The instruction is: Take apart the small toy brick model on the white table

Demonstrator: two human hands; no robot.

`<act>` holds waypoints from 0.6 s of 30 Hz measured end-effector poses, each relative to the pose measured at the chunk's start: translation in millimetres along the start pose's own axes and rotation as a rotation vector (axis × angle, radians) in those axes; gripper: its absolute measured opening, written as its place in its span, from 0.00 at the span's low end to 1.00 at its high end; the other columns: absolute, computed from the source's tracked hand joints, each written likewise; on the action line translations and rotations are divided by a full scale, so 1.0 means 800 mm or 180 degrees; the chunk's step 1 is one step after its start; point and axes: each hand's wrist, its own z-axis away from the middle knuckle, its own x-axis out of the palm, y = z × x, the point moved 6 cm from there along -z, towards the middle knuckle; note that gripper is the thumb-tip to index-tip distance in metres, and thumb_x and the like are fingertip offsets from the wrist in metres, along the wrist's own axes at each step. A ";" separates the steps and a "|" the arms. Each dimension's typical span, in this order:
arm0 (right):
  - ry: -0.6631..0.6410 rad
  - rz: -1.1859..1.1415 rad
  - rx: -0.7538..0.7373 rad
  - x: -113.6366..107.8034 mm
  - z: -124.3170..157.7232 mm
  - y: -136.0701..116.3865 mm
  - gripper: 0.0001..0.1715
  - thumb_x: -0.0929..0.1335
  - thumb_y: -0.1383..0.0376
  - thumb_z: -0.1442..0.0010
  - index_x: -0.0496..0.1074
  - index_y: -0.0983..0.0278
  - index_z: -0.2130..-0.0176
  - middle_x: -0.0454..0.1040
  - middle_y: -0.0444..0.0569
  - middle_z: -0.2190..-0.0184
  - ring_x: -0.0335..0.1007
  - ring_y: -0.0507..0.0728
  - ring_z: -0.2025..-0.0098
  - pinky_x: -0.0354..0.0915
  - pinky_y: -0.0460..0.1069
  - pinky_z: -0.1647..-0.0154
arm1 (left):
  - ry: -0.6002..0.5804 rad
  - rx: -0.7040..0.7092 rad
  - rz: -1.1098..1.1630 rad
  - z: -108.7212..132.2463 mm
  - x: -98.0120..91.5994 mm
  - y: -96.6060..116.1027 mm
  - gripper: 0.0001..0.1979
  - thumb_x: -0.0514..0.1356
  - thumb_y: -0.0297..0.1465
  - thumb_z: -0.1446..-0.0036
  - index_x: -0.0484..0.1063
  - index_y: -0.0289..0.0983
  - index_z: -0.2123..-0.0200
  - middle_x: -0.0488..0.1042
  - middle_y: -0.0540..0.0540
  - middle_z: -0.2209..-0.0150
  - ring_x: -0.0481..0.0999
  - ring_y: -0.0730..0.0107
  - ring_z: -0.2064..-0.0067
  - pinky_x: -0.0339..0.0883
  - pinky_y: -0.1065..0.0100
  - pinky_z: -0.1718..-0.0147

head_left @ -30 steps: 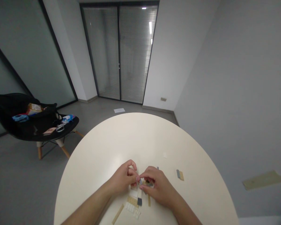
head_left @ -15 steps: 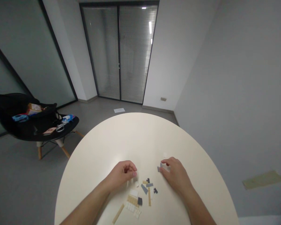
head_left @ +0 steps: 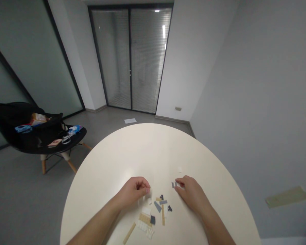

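My left hand is closed in a pinch over the table; whatever its fingertips hold is too small and pale to make out. Just below them is a small white piece. My right hand has thumb and index finger at either end of a small grey building brick. Beside it on the table lies another small grey piece. Between my forearms are loose building bricks: grey wedge plates, a dark grey piece, a tan plate, a long tan strip and white pieces.
The round cream table fills the lower middle. A pale flat piece lies beyond my right hand. To the left stands a black chair with a bag and packets on it. A wall runs along the right.
The grey brick at my right fingertips has shifted slightly towards me and now sits between thumb and index finger. My left hand has moved a little to the right, still pinched.
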 end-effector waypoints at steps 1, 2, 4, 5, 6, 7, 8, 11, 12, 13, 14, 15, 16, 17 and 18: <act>0.0004 0.0011 -0.0013 -0.001 0.000 -0.002 0.10 0.66 0.63 0.44 0.77 0.62 0.66 0.75 0.50 0.68 0.68 0.58 0.63 0.58 0.49 0.61 | 0.0010 0.0008 -0.0036 0.000 0.000 0.000 0.10 0.63 0.35 0.50 0.74 0.32 0.71 0.65 0.54 0.79 0.60 0.75 0.75 0.51 0.71 0.74; 0.0004 0.0012 -0.0022 -0.002 0.001 -0.003 0.09 0.66 0.63 0.44 0.77 0.62 0.67 0.75 0.49 0.69 0.68 0.58 0.63 0.57 0.49 0.61 | 0.0016 0.0011 -0.0072 0.000 0.000 -0.001 0.10 0.63 0.35 0.50 0.74 0.32 0.70 0.66 0.53 0.78 0.61 0.75 0.75 0.52 0.71 0.74; -0.0015 -0.0003 -0.0028 -0.003 0.002 -0.006 0.09 0.66 0.63 0.44 0.76 0.62 0.69 0.76 0.49 0.69 0.68 0.58 0.64 0.57 0.48 0.62 | 0.0022 0.0016 -0.0150 0.001 0.000 0.000 0.09 0.62 0.34 0.49 0.75 0.32 0.70 0.67 0.52 0.78 0.62 0.74 0.75 0.53 0.71 0.73; -0.0019 -0.0020 -0.0029 -0.003 0.002 -0.007 0.08 0.66 0.63 0.44 0.75 0.62 0.70 0.76 0.49 0.70 0.69 0.57 0.64 0.57 0.48 0.62 | 0.0027 0.0021 -0.0208 0.001 0.000 0.000 0.09 0.62 0.33 0.49 0.75 0.32 0.70 0.68 0.52 0.78 0.63 0.74 0.75 0.54 0.71 0.73; -0.0013 -0.0043 -0.0027 -0.003 0.003 -0.009 0.09 0.66 0.62 0.44 0.75 0.62 0.70 0.76 0.48 0.70 0.69 0.57 0.64 0.57 0.48 0.62 | 0.0019 0.0035 -0.0289 0.002 0.001 0.001 0.08 0.61 0.33 0.49 0.76 0.32 0.69 0.68 0.52 0.77 0.63 0.74 0.75 0.54 0.72 0.73; 0.0011 -0.0066 -0.0013 -0.003 0.003 -0.010 0.09 0.66 0.62 0.43 0.75 0.62 0.70 0.76 0.48 0.70 0.69 0.57 0.64 0.57 0.48 0.62 | -0.0010 0.0055 -0.0391 0.004 0.002 0.003 0.08 0.61 0.32 0.49 0.77 0.33 0.69 0.69 0.52 0.77 0.64 0.74 0.74 0.55 0.72 0.73; 0.0057 -0.0083 0.0019 -0.003 0.003 -0.011 0.09 0.66 0.61 0.43 0.76 0.62 0.69 0.77 0.49 0.70 0.70 0.57 0.64 0.58 0.47 0.63 | -0.0059 0.0078 -0.0511 0.005 0.004 0.005 0.09 0.61 0.32 0.48 0.77 0.33 0.69 0.70 0.52 0.77 0.64 0.74 0.74 0.55 0.72 0.74; 0.0203 -0.0054 0.0164 -0.002 0.003 -0.014 0.12 0.66 0.60 0.41 0.77 0.61 0.67 0.78 0.50 0.68 0.71 0.57 0.63 0.59 0.48 0.62 | -0.0223 0.0177 -0.0930 0.009 0.010 0.010 0.09 0.60 0.32 0.48 0.79 0.34 0.67 0.73 0.50 0.75 0.66 0.73 0.73 0.56 0.72 0.73; 0.0236 -0.0013 0.0201 -0.001 0.003 -0.016 0.12 0.66 0.60 0.40 0.78 0.61 0.66 0.78 0.50 0.68 0.71 0.57 0.63 0.59 0.48 0.62 | -0.0242 0.0221 -0.1044 0.011 0.011 0.011 0.09 0.61 0.31 0.48 0.80 0.34 0.66 0.74 0.49 0.73 0.67 0.72 0.72 0.57 0.73 0.73; 0.0255 0.0032 0.0224 0.000 0.003 -0.018 0.12 0.66 0.60 0.40 0.78 0.61 0.66 0.78 0.50 0.68 0.72 0.57 0.63 0.59 0.48 0.62 | -0.0241 0.0265 -0.1136 0.011 0.012 0.013 0.10 0.61 0.31 0.49 0.80 0.35 0.65 0.75 0.49 0.71 0.68 0.72 0.71 0.59 0.73 0.72; 0.0266 0.0072 0.0233 0.002 0.003 -0.021 0.12 0.65 0.60 0.40 0.78 0.61 0.65 0.78 0.51 0.67 0.72 0.58 0.63 0.59 0.48 0.62 | -0.0237 0.0305 -0.1197 0.012 0.012 0.014 0.10 0.62 0.31 0.49 0.80 0.35 0.64 0.75 0.48 0.70 0.69 0.72 0.70 0.60 0.73 0.71; 0.0266 0.0104 0.0240 0.003 0.003 -0.023 0.12 0.65 0.61 0.39 0.78 0.61 0.65 0.78 0.51 0.67 0.72 0.58 0.62 0.59 0.48 0.62 | -0.0233 0.0337 -0.1235 0.012 0.012 0.016 0.11 0.62 0.31 0.50 0.80 0.36 0.63 0.76 0.48 0.69 0.70 0.72 0.70 0.60 0.73 0.70; 0.0265 0.0123 0.0242 0.003 0.003 -0.026 0.12 0.65 0.61 0.39 0.79 0.61 0.64 0.78 0.51 0.67 0.72 0.58 0.62 0.59 0.48 0.62 | -0.0246 0.0358 -0.1263 0.012 0.012 0.016 0.11 0.63 0.30 0.50 0.80 0.36 0.63 0.76 0.48 0.69 0.70 0.72 0.69 0.61 0.73 0.70; 0.0257 0.0130 0.0241 0.003 0.003 -0.027 0.12 0.65 0.62 0.39 0.79 0.61 0.64 0.78 0.51 0.66 0.72 0.58 0.62 0.60 0.48 0.61 | -0.0269 0.0375 -0.1292 0.013 0.012 0.017 0.11 0.63 0.30 0.50 0.80 0.36 0.63 0.76 0.48 0.68 0.70 0.72 0.69 0.61 0.73 0.69; 0.0245 0.0128 0.0235 0.004 0.003 -0.029 0.12 0.65 0.63 0.39 0.79 0.61 0.63 0.78 0.51 0.66 0.72 0.58 0.62 0.60 0.48 0.61 | -0.0303 0.0395 -0.1326 0.013 0.012 0.017 0.10 0.62 0.29 0.50 0.80 0.36 0.63 0.76 0.48 0.68 0.70 0.72 0.69 0.61 0.73 0.69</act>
